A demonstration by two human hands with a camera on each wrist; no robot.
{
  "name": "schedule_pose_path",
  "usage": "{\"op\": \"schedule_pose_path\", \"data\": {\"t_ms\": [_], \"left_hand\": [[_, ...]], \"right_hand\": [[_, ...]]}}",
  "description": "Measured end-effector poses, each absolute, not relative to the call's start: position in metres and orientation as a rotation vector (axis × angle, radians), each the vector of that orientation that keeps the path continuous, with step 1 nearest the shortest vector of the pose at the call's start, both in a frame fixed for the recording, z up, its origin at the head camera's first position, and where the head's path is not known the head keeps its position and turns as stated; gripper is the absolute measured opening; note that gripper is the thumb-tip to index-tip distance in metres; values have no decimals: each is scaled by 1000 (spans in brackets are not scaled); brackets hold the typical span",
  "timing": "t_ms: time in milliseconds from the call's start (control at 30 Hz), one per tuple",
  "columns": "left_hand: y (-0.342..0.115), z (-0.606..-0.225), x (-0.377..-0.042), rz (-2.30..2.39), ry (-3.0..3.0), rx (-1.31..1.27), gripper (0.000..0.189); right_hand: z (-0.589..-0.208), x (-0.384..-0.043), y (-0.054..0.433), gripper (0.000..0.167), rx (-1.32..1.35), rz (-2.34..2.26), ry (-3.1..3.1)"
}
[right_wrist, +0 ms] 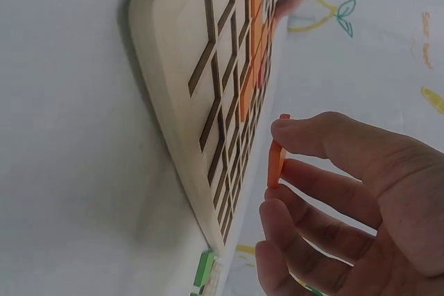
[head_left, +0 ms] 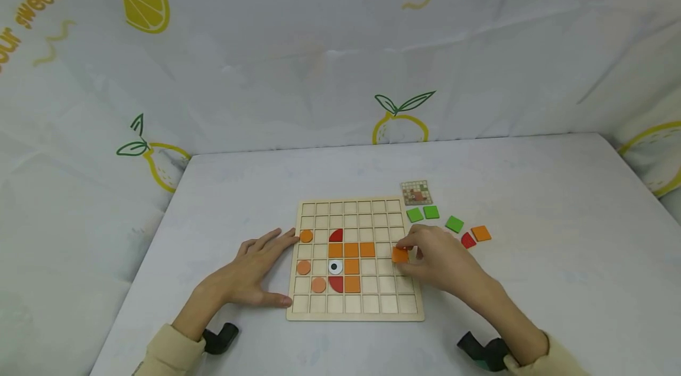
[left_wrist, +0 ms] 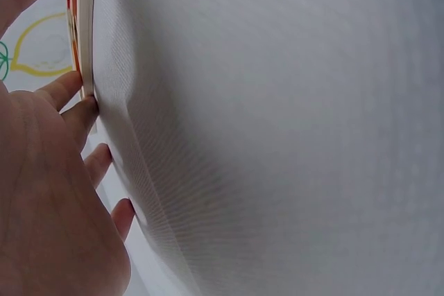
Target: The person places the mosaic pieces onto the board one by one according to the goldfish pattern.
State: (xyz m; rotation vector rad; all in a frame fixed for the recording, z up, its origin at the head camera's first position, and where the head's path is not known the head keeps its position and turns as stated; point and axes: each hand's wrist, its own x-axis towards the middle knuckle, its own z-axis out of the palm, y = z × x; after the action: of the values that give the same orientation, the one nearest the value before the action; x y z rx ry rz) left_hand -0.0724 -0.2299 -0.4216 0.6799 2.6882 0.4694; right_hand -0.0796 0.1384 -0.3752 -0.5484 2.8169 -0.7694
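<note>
A wooden grid board [head_left: 380, 285] lies on the table, with orange square tiles [head_left: 352, 267], red quarter-circle tiles [head_left: 336, 236], orange round tiles [head_left: 304, 268] and a white eye tile [head_left: 335, 267] set in its cells. Over the board's right side my right hand [head_left: 444, 258] pinches an orange square tile [right_wrist: 276, 161] between thumb and fingers. The right wrist view shows this tile held on edge, apart from the board. My left hand [head_left: 250, 275] rests with spread fingers against the board's left edge; fingertips [left_wrist: 84, 105] touch that edge in the left wrist view.
Right of the board lie several loose tiles: green squares [head_left: 454, 223], a red quarter-circle [head_left: 468, 240] and an orange square [head_left: 481, 233]. A small pattern card [head_left: 417, 193] sits behind the board's right corner. White cloth with lemon prints [head_left: 266, 68] hangs behind the table.
</note>
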Motion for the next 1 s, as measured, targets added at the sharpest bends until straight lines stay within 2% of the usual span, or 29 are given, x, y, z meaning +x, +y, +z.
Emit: {"op": "schedule_pose_path", "data": {"t_ms": [467,1000], "left_hand": [[-229,-422,-73,468,2694,665,107],[-230,-422,-72,488,2688,679,107]], "right_hand": [[-385,-80,99,23,-603,-853,2744],[-399,-80,94,23,-704,-889,2728]]}}
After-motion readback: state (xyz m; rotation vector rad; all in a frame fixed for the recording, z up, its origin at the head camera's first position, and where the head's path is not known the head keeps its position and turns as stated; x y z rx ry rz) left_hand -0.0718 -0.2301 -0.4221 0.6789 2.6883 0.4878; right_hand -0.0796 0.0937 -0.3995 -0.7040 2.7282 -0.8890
